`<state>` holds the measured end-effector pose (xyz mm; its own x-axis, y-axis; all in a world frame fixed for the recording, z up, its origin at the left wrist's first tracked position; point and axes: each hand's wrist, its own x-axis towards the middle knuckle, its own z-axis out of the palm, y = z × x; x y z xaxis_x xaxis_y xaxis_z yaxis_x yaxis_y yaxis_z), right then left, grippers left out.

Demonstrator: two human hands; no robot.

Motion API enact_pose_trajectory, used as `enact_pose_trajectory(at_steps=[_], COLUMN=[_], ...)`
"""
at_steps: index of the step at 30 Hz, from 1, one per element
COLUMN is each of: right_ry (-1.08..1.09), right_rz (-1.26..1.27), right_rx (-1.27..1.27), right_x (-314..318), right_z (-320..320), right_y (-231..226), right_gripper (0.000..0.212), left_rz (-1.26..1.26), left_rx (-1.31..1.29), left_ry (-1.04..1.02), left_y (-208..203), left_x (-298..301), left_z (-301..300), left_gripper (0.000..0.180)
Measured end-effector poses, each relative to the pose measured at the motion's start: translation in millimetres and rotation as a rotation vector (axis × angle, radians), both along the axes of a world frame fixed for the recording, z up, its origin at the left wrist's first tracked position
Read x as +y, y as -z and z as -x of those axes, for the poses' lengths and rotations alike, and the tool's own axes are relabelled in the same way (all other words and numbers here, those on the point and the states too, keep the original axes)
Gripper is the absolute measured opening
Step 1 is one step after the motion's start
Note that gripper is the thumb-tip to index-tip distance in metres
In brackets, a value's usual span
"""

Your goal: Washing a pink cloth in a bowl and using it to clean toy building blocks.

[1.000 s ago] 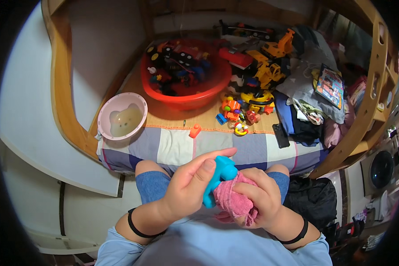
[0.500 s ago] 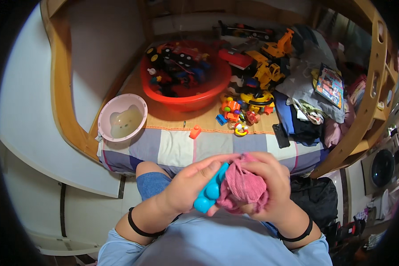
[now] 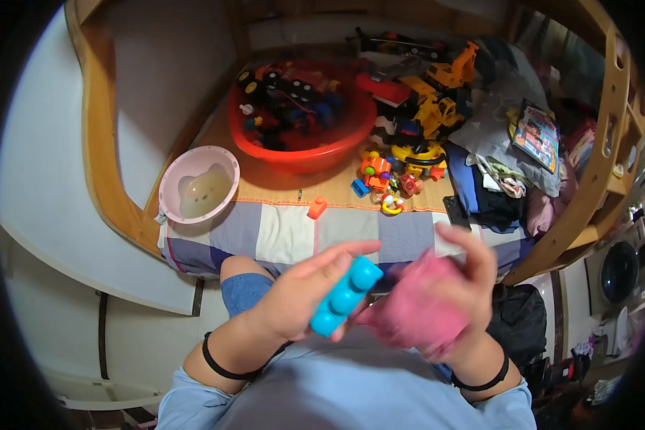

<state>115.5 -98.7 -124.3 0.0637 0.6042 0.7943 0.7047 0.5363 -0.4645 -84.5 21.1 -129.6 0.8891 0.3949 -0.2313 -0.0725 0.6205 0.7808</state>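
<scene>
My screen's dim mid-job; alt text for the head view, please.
Left hand holds a turquoise toy brick, right hand a pink cloth. Beyond, a pink basin of cloudy liquid and a red toy-filled tub stand on a bed.

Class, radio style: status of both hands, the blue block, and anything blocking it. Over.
Left hand holding blue block. Right hand holding pink cloth, blurred. Block's three studs visible, nothing covering them.

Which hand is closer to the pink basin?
Left. The left hand, holding a blue toy block, is right of the pink basin and nearer the body; the right hand, with the pink cloth, is farther right.
</scene>
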Motion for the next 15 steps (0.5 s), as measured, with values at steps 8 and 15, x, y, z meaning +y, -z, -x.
enact_pose_trajectory(at_steps=[8, 15], right_ry=[0.077, -0.214], right_rz=[-0.021, 0.073], right_rx=[-0.215, -0.374], right_x=[12.0, 20.8], right_z=[-21.1, 8.3], right_y=[27.4, 35.5], right_gripper=[0.041, 0.044], left_rz=[-0.139, -0.378], left_rx=[0.135, 0.044], left_ry=[0.118, -0.073], left_y=[20.9, 70.0], left_x=[-17.3, -15.3], left_z=[5.2, -8.2], left_gripper=[0.046, 0.051])
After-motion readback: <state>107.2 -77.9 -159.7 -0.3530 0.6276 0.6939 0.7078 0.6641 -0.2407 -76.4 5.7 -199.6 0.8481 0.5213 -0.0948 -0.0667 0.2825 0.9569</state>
